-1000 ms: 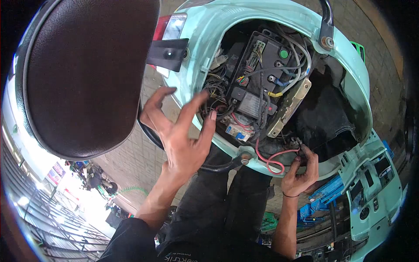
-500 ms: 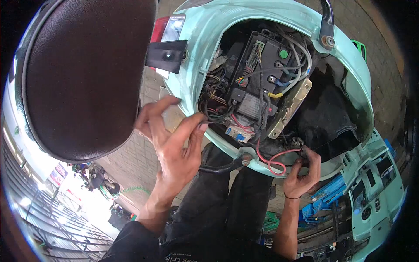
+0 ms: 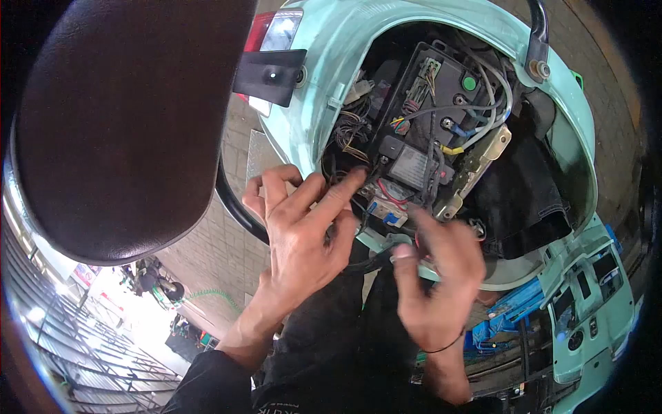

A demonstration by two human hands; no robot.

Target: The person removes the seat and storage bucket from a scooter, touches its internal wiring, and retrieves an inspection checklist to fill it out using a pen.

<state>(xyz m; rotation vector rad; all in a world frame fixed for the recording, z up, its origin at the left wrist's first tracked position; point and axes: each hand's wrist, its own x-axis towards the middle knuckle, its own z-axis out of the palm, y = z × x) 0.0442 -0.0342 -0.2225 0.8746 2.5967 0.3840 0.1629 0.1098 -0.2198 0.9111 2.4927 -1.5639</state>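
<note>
My left hand [image 3: 303, 224] reaches over the near-left rim of a mint-green scooter body [image 3: 321, 69]. Its index finger stretches to the dark wires [image 3: 352, 141] beside the controller box, with the other fingers spread. My right hand [image 3: 441, 276], smeared by motion, hovers near the rim with thumb and index finger apart. Just beyond its fingertips lie a white-and-blue connector block [image 3: 387, 212] and a red wire [image 3: 392, 196]. Inside the bay sits a black battery [image 3: 448, 93] with cables on its terminals, and a ribbed grey module [image 3: 410, 168].
A brown seat [image 3: 131, 124] is tipped up at left. A metal bracket [image 3: 477, 172] and a black cloth-like cover [image 3: 520, 200] lie right of the battery. A black grab rail [image 3: 538, 34] rises from the far rim. A mint panel [image 3: 586, 310] stands at lower right.
My right hand has left the red wire's end and moved left. My left hand has moved right, its index finger now deeper among the wires. The view has shifted slightly.
</note>
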